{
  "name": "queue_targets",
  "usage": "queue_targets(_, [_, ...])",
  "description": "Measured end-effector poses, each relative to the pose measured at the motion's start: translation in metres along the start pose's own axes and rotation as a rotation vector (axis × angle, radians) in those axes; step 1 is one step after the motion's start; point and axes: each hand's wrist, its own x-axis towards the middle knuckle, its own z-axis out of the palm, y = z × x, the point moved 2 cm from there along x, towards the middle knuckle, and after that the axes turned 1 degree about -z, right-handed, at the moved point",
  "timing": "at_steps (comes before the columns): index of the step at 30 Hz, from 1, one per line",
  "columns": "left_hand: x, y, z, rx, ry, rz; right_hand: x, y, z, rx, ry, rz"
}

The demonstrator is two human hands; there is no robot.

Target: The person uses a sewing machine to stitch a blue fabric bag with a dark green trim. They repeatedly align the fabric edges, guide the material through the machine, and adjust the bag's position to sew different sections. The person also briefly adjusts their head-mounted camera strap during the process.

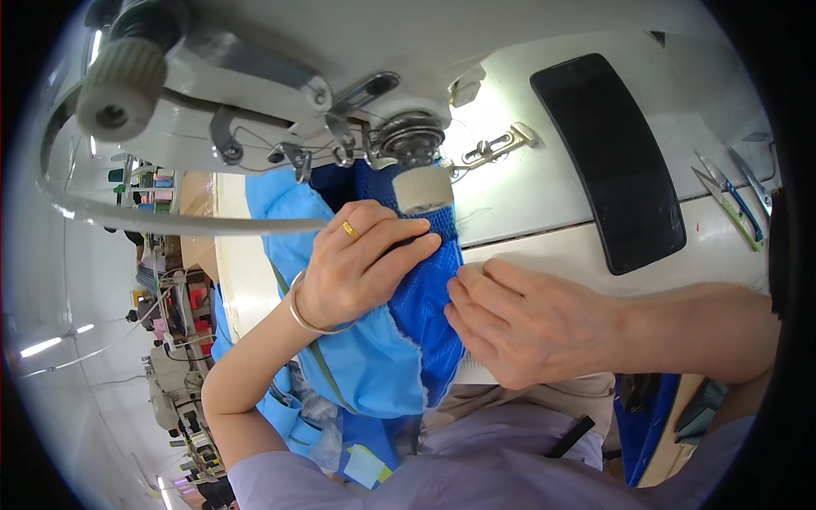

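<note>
A piece of blue fabric (425, 319) lies under the sewing machine head (422, 189), royal blue mesh along its right edge and a light blue panel (365, 361) beside it. My left hand (361, 259), with a gold ring and a bangle, is closed on the mesh just in front of the machine's pale knob. Its thumb and fingertips press a fold there. My right hand (531, 319) pinches the fabric's right edge closer to me, fingers curled together. The needle and presser foot are hidden behind the knob and fabric.
A black phone (612, 161) lies on the white machine table (510, 200), right of the metal seam guide (497, 149). Thread snips (731, 195) and other small tools rest at the far right. More blue cloth (285, 416) hangs below the left forearm. Other machines stand to the left.
</note>
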Motion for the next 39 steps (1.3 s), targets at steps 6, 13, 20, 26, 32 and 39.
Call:
queue_targets(6, [0.000, 0.000, 0.004, -0.016, -0.034, -0.035, -0.002, -0.001, 0.005, -0.027, 0.019, 0.003])
queue_targets(13, [-0.001, -0.003, 0.007, -0.019, -0.004, -0.079, -0.002, 0.000, 0.003, -0.009, 0.021, 0.009])
queue_targets(20, [-0.005, -0.002, 0.009, 0.004, 0.104, -0.076, -0.001, 0.000, 0.003, -0.025, 0.015, 0.006])
queue_targets(26, [-0.002, -0.001, 0.003, -0.009, 0.011, -0.026, -0.001, 0.001, 0.001, -0.035, -0.009, -0.007])
queue_targets(32, [-0.006, 0.001, -0.007, -0.031, -0.156, -0.064, -0.002, 0.000, 0.001, -0.063, 0.002, -0.006])
queue_targets(39, [0.022, -0.002, -0.011, 0.100, -0.219, 0.078, -0.001, 0.000, 0.001, -0.050, -0.014, 0.004])
